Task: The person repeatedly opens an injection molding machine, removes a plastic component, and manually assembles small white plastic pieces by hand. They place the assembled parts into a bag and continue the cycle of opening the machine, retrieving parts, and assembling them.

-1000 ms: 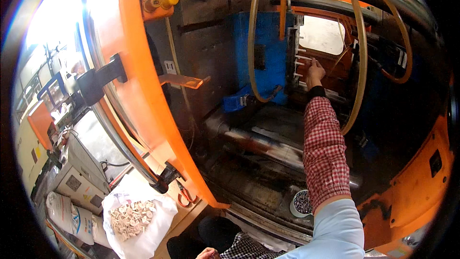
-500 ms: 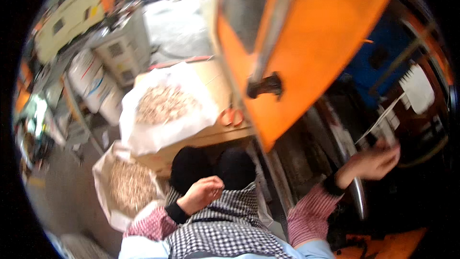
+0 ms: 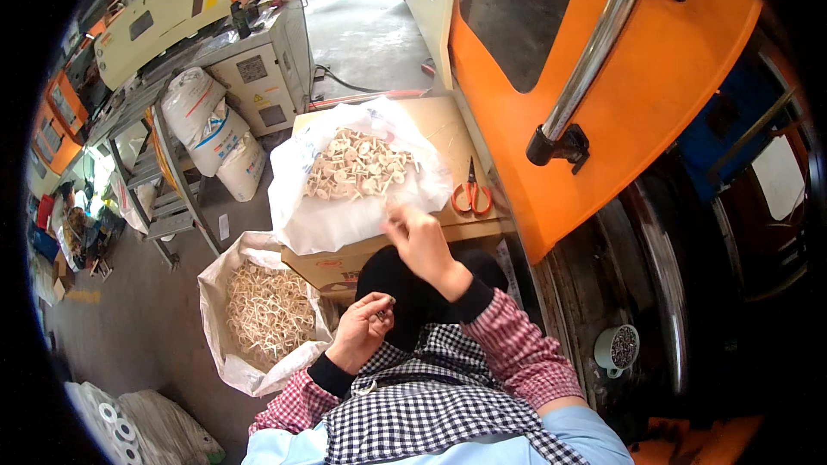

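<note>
My left hand [image 3: 360, 333] is closed in front of my lap, its fingers pinched round something small and partly dark that I cannot make out. My right hand [image 3: 424, 248] is over the near edge of a white bag [image 3: 314, 228], its fingertips smeared by motion; whether they hold anything is unclear. Inside that bag lie several pale parts [image 3: 362, 164] with round discs and stems. The bag rests on a cardboard box [image 3: 444, 125]. Scissors [image 3: 471, 194] with orange-red handles lie on the box, right of the bag.
A woven sack [image 3: 220, 327] of thin beige scraps [image 3: 267, 310] stands at the left. At right are an orange machine door [image 3: 637, 95] with a metal handle [image 3: 594, 60] and a pale cup [image 3: 608, 353] of small metal pieces. Stacked white sacks [image 3: 220, 138] stand farther back.
My right hand has moved left from the machine opening to the white bag. The view has turned right to left across the scene and sharpened. My left hand remains before my lap.
</note>
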Tool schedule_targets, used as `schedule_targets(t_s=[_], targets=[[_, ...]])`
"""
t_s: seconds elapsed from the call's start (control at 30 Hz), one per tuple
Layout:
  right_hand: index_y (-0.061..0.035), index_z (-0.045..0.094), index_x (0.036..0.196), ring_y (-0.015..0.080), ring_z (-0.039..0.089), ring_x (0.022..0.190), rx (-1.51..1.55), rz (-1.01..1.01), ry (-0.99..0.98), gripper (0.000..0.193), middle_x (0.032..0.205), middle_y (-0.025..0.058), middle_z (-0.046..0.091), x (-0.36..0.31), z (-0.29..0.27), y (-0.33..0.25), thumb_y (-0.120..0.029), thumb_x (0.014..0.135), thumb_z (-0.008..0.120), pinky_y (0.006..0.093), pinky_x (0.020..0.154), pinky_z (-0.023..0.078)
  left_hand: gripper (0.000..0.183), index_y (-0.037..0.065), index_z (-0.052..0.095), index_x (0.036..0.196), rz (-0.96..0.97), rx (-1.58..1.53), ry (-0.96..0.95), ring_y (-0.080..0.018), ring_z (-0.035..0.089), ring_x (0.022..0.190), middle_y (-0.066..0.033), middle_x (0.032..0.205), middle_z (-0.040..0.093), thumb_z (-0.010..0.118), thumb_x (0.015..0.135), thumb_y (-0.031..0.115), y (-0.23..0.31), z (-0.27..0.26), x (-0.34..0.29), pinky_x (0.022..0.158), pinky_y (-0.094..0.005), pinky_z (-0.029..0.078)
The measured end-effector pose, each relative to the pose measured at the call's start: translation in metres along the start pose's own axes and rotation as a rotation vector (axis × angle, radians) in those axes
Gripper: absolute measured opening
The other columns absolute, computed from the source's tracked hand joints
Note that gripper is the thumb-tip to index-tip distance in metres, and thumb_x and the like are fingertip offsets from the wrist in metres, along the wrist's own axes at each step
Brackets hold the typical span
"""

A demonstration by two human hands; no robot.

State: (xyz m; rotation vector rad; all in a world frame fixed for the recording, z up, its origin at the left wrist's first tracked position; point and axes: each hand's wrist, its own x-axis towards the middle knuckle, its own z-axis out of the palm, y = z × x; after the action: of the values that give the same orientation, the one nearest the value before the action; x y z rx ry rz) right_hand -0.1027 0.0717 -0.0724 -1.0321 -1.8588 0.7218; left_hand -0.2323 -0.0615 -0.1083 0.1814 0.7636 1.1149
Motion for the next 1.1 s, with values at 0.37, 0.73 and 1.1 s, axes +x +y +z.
schedule_targets(t_s=[0.37, 0.73, 1.1], targets=[[0.0008, 0.066, 0.084, 0.0269, 0.064, 0.075, -0.204, 0.145, 0.125, 0.011, 0.083, 0.0144, 0.065, -0.127, -0.142, -0.049, -0.006, 0.076, 0.064, 0.0317, 0.067, 0.051, 0.015, -0.002, 0.055, 0.096, -0.326, 0.147, -0.346, -0.0095, 0.044, 0.061, -0.0018, 0.074, 0.051, 0.047, 0.093, 0.01, -0.049, 0.116, 0.037, 0.057, -0.0222, 0.038], [0.0027, 0.068, 0.083, 0.0147, 0.064, 0.072, -0.586, -0.048, 1.24, 0.011, 0.079, 0.0119, 0.068, -0.111, -0.372, -0.01, -0.005, 0.081, 0.061, 0.0269, 0.064, 0.049, 0.025, -0.009, 0.051, 0.114, -0.357, 0.369, -0.62, -0.0193, 0.051, 0.091, -0.0137, 0.106, 0.053, 0.042, 0.093, 0.002, -0.104, 0.246, 0.059, 0.081, -0.0277, 0.045], [0.0021, 0.069, 0.087, 0.0256, 0.063, 0.076, -0.351, 0.373, 1.676, 0.016, 0.085, 0.0163, 0.067, -0.047, -0.587, 0.118, -0.013, 0.081, 0.067, 0.0381, 0.07, 0.049, 0.026, -0.011, 0.049, 0.113, -0.448, 0.438, -0.51, -0.0147, 0.051, 0.072, -0.0151, 0.097, 0.058, 0.037, 0.096, 0.006, -0.097, 0.24, 0.059, 0.066, -0.0261, 0.045]])
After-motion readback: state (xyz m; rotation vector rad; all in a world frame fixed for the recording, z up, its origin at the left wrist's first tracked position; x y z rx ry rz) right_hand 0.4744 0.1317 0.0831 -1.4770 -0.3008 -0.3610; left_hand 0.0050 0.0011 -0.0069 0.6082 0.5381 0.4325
